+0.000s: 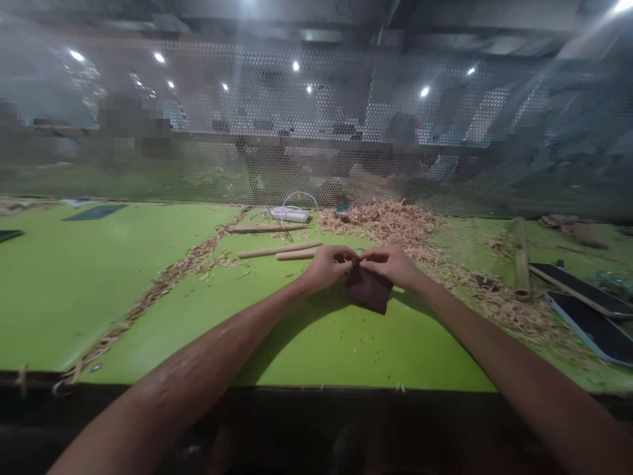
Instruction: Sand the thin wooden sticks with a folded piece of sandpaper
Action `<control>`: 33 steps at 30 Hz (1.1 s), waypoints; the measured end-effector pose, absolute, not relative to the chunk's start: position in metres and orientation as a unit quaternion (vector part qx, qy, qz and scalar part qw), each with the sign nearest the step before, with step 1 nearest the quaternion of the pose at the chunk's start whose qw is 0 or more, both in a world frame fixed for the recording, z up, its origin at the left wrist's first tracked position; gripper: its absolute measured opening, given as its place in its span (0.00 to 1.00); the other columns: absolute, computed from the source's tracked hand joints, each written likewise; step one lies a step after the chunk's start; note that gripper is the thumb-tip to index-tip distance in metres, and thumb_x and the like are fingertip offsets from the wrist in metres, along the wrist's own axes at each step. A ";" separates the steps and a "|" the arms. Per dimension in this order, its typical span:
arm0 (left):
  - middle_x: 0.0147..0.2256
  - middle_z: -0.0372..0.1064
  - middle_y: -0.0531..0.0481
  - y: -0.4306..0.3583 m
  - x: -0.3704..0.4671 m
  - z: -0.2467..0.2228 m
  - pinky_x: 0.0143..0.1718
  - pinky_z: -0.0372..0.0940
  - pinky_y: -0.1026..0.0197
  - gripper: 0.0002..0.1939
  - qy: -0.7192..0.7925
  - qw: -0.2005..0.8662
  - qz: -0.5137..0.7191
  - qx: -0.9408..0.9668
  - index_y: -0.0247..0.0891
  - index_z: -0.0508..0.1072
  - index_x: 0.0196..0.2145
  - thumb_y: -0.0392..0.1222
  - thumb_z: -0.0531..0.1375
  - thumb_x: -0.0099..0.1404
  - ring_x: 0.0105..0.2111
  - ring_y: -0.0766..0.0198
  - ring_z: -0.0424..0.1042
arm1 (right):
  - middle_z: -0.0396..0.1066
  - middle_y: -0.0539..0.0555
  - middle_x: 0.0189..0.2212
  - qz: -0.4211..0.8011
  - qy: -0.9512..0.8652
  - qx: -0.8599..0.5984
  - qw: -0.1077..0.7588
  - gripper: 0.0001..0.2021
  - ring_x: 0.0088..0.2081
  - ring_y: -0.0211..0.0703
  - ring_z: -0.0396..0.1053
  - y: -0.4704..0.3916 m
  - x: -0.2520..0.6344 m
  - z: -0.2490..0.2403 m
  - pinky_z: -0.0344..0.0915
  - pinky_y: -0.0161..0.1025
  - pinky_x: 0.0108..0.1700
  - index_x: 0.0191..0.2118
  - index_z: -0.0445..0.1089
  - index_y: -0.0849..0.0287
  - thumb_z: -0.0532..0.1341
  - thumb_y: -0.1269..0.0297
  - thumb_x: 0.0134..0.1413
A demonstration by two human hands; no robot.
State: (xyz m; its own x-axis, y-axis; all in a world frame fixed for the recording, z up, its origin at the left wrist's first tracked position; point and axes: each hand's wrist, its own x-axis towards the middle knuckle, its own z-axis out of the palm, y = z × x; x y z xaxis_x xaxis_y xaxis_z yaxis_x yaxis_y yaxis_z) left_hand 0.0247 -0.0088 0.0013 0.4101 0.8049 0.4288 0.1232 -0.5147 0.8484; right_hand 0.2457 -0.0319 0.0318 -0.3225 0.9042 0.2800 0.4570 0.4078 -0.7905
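My left hand (329, 267) and my right hand (393, 265) meet near the middle of the green table (163, 356). Between them is a small dark maroon sheet (368, 290), possibly sandpaper or leather. Fingertips of both hands are closed in a pinch on its upper edge, and the rest of it hangs down toward me. Just left of my left hand lie two pale rounded wooden sticks, a longer stick (270, 251) and a shorter stick (295, 255) partly hidden by the hand.
Wood shavings (395, 221) are heaped behind my hands and trail to the right. A white power strip (289, 215) with a cable lies at the back near a flat wooden strip (264, 229). At right are a bamboo piece (521, 257) and two phones (591, 326). Perforated mesh (306, 165) stands behind.
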 end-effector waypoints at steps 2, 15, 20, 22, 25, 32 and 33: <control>0.35 0.83 0.46 -0.009 0.025 0.001 0.38 0.69 0.61 0.08 0.300 0.387 0.450 0.747 0.34 0.86 0.39 0.38 0.67 0.64 0.35 0.60 0.78 | 0.84 0.58 0.36 0.297 -0.753 -0.448 0.380 0.06 0.37 0.52 0.78 -0.032 0.244 0.030 0.74 0.50 0.43 0.36 0.87 0.52 0.72 0.60 0.54; 0.36 0.79 0.46 -0.006 0.024 -0.002 0.40 0.69 0.58 0.22 0.263 0.568 0.420 0.658 0.33 0.81 0.47 0.45 0.76 0.59 0.37 0.60 0.77 | 0.79 0.54 0.30 0.384 -0.664 -0.469 0.437 0.10 0.30 0.46 0.70 -0.028 0.246 0.027 0.68 0.44 0.35 0.30 0.82 0.51 0.77 0.53 0.46; 0.37 0.77 0.45 -0.004 0.023 -0.004 0.38 0.65 0.58 0.20 0.270 0.579 0.364 0.677 0.33 0.81 0.40 0.56 0.72 0.65 0.36 0.60 0.73 | 0.79 0.55 0.32 0.391 -0.640 -0.481 0.454 0.11 0.32 0.46 0.70 -0.034 0.241 0.031 0.68 0.43 0.35 0.32 0.80 0.52 0.76 0.53 0.47; 0.35 0.75 0.47 -0.003 0.024 -0.006 0.37 0.63 0.58 0.22 0.274 0.561 0.349 0.699 0.34 0.81 0.39 0.59 0.70 0.67 0.34 0.61 0.71 | 0.78 0.54 0.32 0.391 -0.648 -0.476 0.448 0.11 0.33 0.46 0.70 -0.036 0.239 0.032 0.69 0.43 0.37 0.32 0.80 0.53 0.75 0.54 0.46; 0.32 0.72 0.49 -0.003 0.023 -0.005 0.35 0.61 0.59 0.22 0.277 0.527 0.330 0.733 0.35 0.79 0.36 0.60 0.67 0.69 0.32 0.61 0.67 | 0.75 0.52 0.30 0.421 -0.654 -0.461 0.427 0.11 0.33 0.45 0.70 -0.039 0.237 0.033 0.69 0.43 0.38 0.31 0.78 0.54 0.75 0.56 0.45; 0.36 0.74 0.49 -0.007 0.017 0.009 0.37 0.63 0.60 0.17 0.266 0.481 0.267 0.792 0.36 0.79 0.42 0.54 0.62 0.74 0.36 0.61 0.69 | 0.72 0.51 0.27 0.445 -0.683 -0.455 0.357 0.12 0.30 0.43 0.67 -0.040 0.237 0.029 0.65 0.41 0.33 0.31 0.78 0.54 0.73 0.52 0.53; 0.37 0.74 0.49 -0.007 0.016 0.010 0.37 0.63 0.60 0.17 0.265 0.482 0.266 0.791 0.36 0.79 0.43 0.53 0.62 0.74 0.36 0.61 0.69 | 0.72 0.52 0.28 0.447 -0.684 -0.453 0.357 0.12 0.30 0.43 0.67 -0.040 0.238 0.028 0.65 0.41 0.34 0.32 0.78 0.53 0.73 0.51 0.54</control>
